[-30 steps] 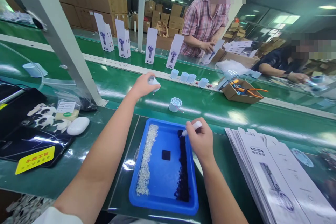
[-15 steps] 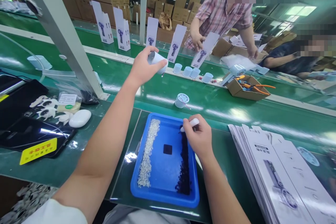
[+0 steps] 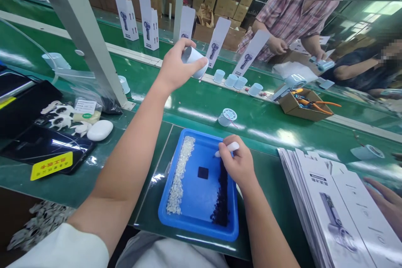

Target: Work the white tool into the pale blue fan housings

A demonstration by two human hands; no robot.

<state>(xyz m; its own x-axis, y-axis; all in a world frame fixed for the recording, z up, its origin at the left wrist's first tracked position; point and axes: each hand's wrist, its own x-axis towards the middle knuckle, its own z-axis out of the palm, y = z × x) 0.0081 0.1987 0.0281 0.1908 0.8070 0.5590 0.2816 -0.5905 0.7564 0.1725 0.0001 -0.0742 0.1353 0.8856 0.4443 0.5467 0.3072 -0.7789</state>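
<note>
My left hand (image 3: 174, 69) is closed around a light blue plastic cup-shaped housing (image 3: 197, 59), held tilted above the green belt. In my right hand (image 3: 240, 163) is a white pen-shaped tool (image 3: 231, 148), its tip pointing left over the blue tray (image 3: 196, 231). Small translucent white pieces (image 3: 177, 180) lie in a strip along the tray's left side. A strip of small black pieces (image 3: 221, 201) runs down the right side, partly under my right hand. Between them is a black square (image 3: 202, 172). Beyond the tray stands another light blue housing (image 3: 227, 117) with a thin wire.
Flat printed cartons (image 3: 317, 188) are stacked at right, near another person's hand (image 3: 386, 201). A cardboard box of pliers (image 3: 304, 106) and several blue cups (image 3: 230, 80) line the belt's far side. A metal post (image 3: 97, 42) rises at left. Co-workers (image 3: 285, 12) sit opposite.
The pen-shaped tool's tip has shifted slightly left, off the black pieces. At right, a blue housing and another person's hand have appeared. The opposite co-worker's hands have moved; the view has shifted slightly.
</note>
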